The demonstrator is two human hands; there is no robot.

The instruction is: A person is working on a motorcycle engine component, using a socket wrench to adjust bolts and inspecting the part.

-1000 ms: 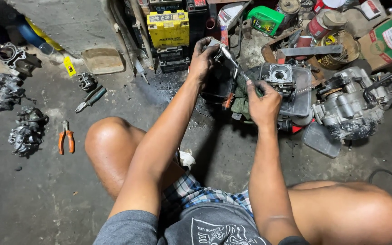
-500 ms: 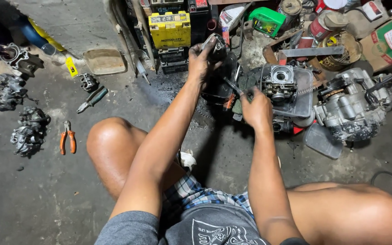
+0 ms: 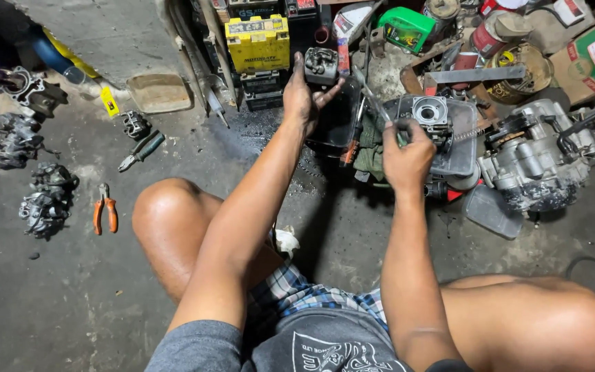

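Two hands work over small engine parts on an oily concrete floor.

The left hand [image 3: 306, 96] holds a small dark metal part [image 3: 322, 65] up in its fingers, just in front of a yellow battery [image 3: 257, 43]. The right hand [image 3: 408, 155] is closed around a thin tool [image 3: 373, 103], beside a carburettor body [image 3: 430, 114] in a clear plastic tray [image 3: 464, 148]. Orange-handled pliers [image 3: 105, 215] lie well apart, to the left.
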